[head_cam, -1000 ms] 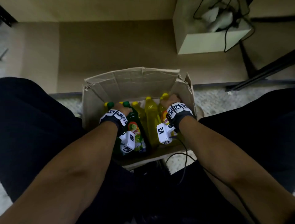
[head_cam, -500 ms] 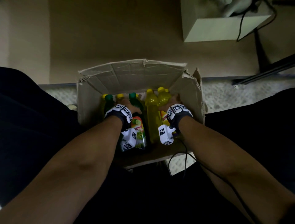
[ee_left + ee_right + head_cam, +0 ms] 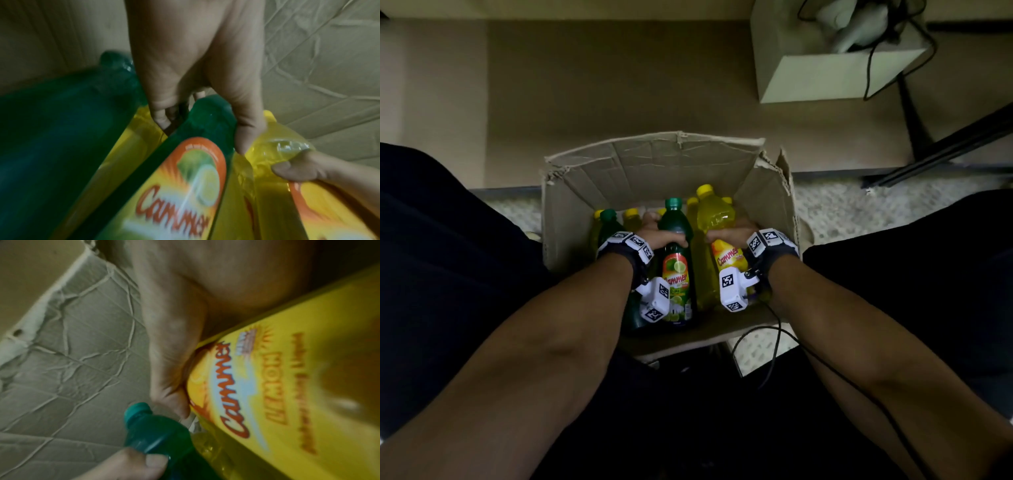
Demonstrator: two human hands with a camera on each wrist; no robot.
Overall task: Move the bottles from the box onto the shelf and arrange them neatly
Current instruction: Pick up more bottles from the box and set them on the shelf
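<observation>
Our left hand clamps the green bottle, right hand the yellow bottle at 3 o'clock of it — full, probably heavy, slick plastic; we'd grip the shoulders.

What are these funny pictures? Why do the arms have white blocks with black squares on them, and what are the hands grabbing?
There is no robot here, just a person wearing three small cameras. The big picture comes from a camera on the head, looking down at both arms. The white blocks are cameras strapped to the wrists, and they took the two close-up pictures. A cardboard box sits on the floor between the person's legs, full of bottles. The left hand grips a green bottle with a lime on its label. The right hand grips a yellow bottle. More bottles with yellow and green caps stand behind them in the box. A pale box with cables sits farther away.
</observation>
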